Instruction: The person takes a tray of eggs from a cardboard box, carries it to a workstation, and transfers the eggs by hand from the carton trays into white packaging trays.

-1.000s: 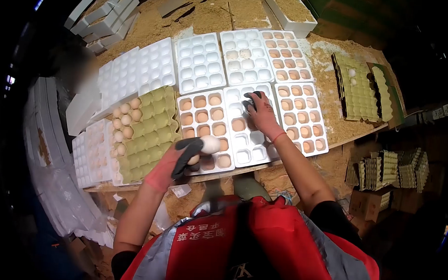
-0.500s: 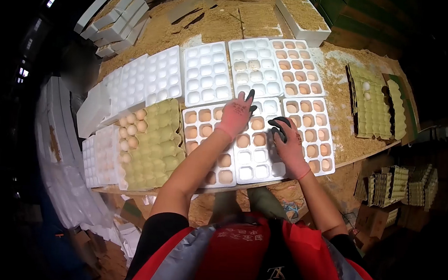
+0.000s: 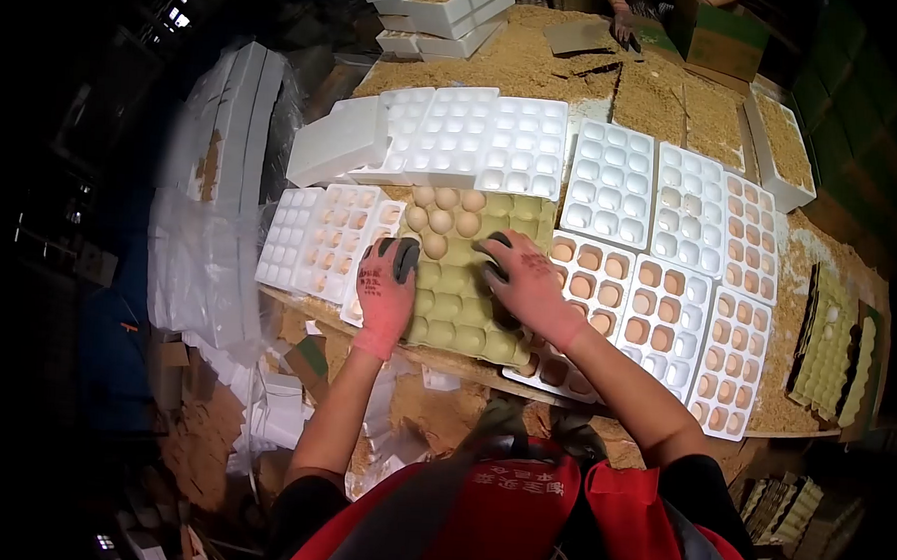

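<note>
As seen from the head camera, has both hands over the pulp tray (image 3: 447, 306), which sits on the sawdust-strewn tabletop (image 3: 548, 72) just ahead. Rests or holds left hand (image 3: 385, 289) at the tray's left edge, dark fingers bent downward; cannot tell whether grasping anything. Reaches right hand (image 3: 530, 286) in across the tray's right side, fingers curled above the middle, undersides hidden; cannot tell there either whether clasping something or loose. Can see seven eggs (image 3: 441, 221) in the tray: two rows of three at the far left, then one nearer, between the two hands. Just to the right, can make out three white trays (image 3: 684, 318) with more eggs, the middle one showing six in two columns. Beyond these, can see a back row (image 3: 609, 187) of similar trays, and beside the left hand, further egg-filled ones (image 3: 342, 237). At far right, can spot stacked pulp trays (image 3: 822, 361) carrying a white egg. Across the tabletop, can see another person's gloved hand (image 3: 624, 23) near a green box (image 3: 724, 42).
</note>
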